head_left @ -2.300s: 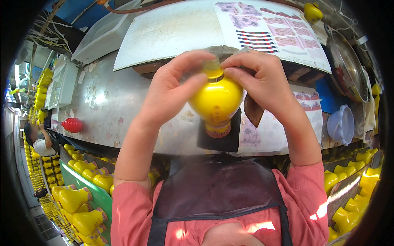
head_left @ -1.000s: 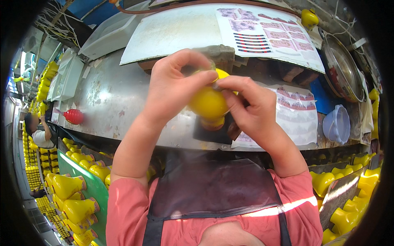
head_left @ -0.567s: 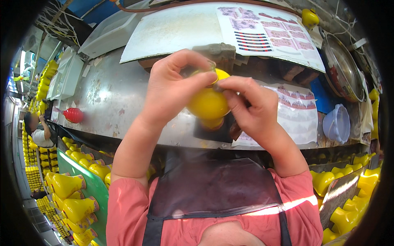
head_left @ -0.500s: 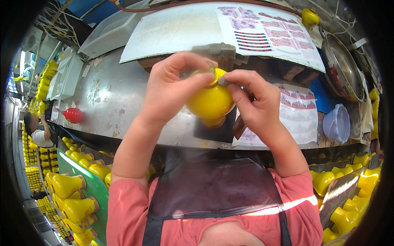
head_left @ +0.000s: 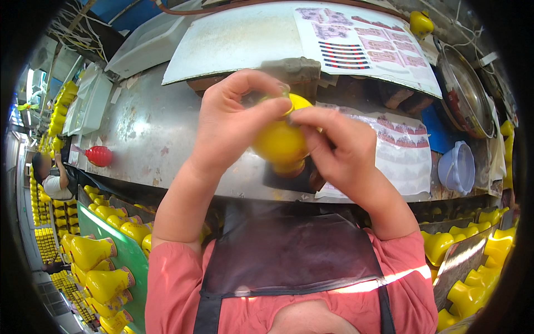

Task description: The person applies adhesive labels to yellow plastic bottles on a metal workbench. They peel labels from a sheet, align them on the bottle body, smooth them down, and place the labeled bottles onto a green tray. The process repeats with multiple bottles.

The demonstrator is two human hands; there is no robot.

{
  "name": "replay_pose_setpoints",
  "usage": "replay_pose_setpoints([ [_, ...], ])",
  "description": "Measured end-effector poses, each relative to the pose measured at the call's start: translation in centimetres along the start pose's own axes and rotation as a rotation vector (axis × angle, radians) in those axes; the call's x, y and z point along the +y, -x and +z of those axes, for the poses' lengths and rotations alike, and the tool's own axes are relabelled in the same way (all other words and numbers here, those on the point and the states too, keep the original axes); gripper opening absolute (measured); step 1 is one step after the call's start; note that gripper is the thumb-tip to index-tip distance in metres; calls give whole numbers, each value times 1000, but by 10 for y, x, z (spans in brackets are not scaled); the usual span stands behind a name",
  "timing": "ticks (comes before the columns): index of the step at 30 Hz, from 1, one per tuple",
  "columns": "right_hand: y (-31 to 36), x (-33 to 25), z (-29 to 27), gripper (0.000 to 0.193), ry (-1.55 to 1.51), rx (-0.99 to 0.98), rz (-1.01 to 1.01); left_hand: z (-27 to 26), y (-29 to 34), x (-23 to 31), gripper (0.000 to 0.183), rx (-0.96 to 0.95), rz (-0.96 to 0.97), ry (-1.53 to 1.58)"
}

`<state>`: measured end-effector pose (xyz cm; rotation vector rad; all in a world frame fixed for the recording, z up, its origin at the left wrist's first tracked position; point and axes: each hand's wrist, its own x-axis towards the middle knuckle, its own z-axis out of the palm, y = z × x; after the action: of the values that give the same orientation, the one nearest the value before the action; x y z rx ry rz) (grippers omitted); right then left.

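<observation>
Wearing a dark apron [head_left: 292,253] over a pinkish-red top, the person reaches both bare forearms out over the desk [head_left: 167,147]. The left hand [head_left: 231,117] has fingers and thumb curled about the neck of a yellow vase [head_left: 282,139], grasping it. The right hand [head_left: 342,142] pinches a small grey piece [head_left: 293,119] between thumb and forefinger, close against the neck; blur hides whether it touches. The vase is in front of the person, its long axis running from the foot, at the near end, up and slightly away to the mouth, which points upward and away. It looks roughly upright, though its exact lean cannot be told. Its foot lies over a black pad [head_left: 297,185]. Low beneath the right hand shows a dark brown piece [head_left: 317,180]; whether that hand holds it is unclear.

On the desk, a patterned sheet [head_left: 392,161] spreads to the right, near a lavender bucket [head_left: 457,170], and a red ribbed object [head_left: 99,156] sits well to the left. Beyond the hands stand a grey block [head_left: 300,68] and a white board [head_left: 239,42] bearing printed sheets [head_left: 384,50]. Far left, a co-worker [head_left: 57,185] stands among yellow vessels.
</observation>
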<state>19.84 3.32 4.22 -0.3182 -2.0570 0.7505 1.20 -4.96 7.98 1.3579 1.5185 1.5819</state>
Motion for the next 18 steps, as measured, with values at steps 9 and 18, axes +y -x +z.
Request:
replay_pose_setpoints([
  [9, -39, 9, -16, 16, -372, -211, 434, -4, 5, -7, 12, -2, 18, 50],
  [18, -14, -17, 5, 20, 7, -140, -25, -10, 1, -7, 13, 92, 58, -46],
])
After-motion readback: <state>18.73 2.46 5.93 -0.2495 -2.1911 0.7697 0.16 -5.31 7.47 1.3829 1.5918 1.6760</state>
